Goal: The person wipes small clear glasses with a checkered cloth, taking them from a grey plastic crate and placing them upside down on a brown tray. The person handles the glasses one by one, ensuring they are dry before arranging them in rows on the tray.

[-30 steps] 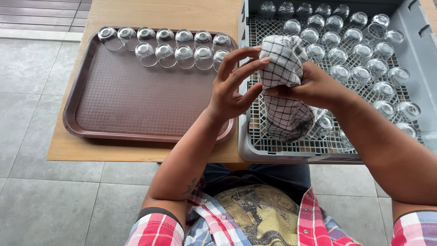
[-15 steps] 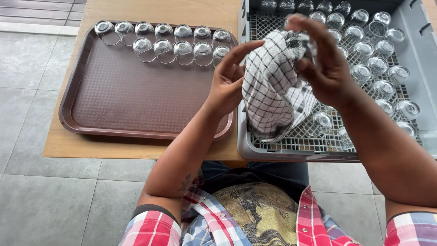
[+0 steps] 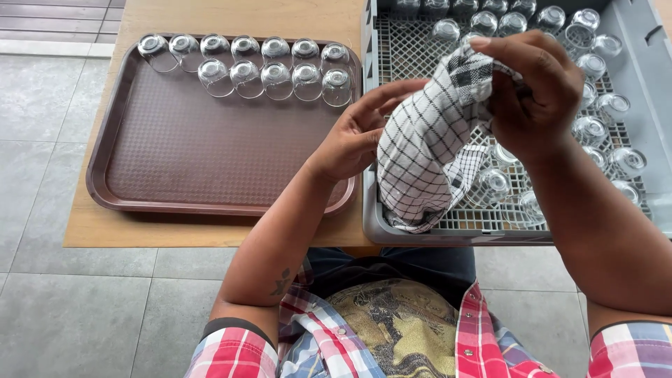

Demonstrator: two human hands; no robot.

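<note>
- cloth: white, thin black check
- tray: dark brown, fine textured surface
- rack: grey, grid floor
- glasses: clear
- worktop: light wood
- floor: grey tiles
- shirt: red, white, blue plaid

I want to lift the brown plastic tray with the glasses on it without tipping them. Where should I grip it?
Judging by its pose, grip the brown plastic tray by its raised rim at both short ends, from the sides. The small clear glasses crowd only the far edge, so it will likely tip that way; place both hands toward the far corners.
</note>
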